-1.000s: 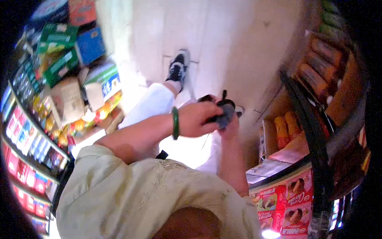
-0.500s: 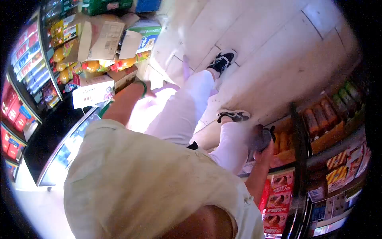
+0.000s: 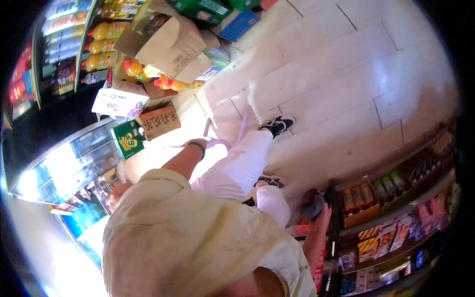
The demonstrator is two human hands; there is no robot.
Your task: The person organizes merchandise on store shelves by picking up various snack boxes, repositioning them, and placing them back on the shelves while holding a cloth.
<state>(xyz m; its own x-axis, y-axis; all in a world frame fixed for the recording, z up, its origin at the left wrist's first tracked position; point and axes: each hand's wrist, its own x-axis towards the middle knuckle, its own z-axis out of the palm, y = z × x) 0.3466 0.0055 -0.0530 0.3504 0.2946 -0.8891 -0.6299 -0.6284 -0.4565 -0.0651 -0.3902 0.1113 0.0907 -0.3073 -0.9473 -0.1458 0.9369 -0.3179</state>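
Observation:
My left hand (image 3: 197,143) hangs by my left thigh, with a dark green band at its wrist. Strong light washes out its fingers, and a pale lilac shape (image 3: 217,143) shows beside it; whether it holds anything is unclear. On the other side, my right hand (image 3: 324,216) is closed around a dark, rounded object (image 3: 312,203), whose kind I cannot make out. This hand is close to the low shelves on the right. Left of my left hand are a brown carton (image 3: 161,122) with printed characters and a green box (image 3: 127,139).
Juice bottles (image 3: 102,46) and an opened cardboard box (image 3: 170,49) line the upper left. A lit glass case (image 3: 64,163) stands at left. Shelves at right hold boxed bottles (image 3: 358,199) and snack packets (image 3: 386,242). Pale tiled floor (image 3: 336,89) stretches ahead.
The view has turned and shifted, bringing the brown carton, the green box and more of the right shelves into sight. My right hand still grips the dark object. My left arm has swung slightly.

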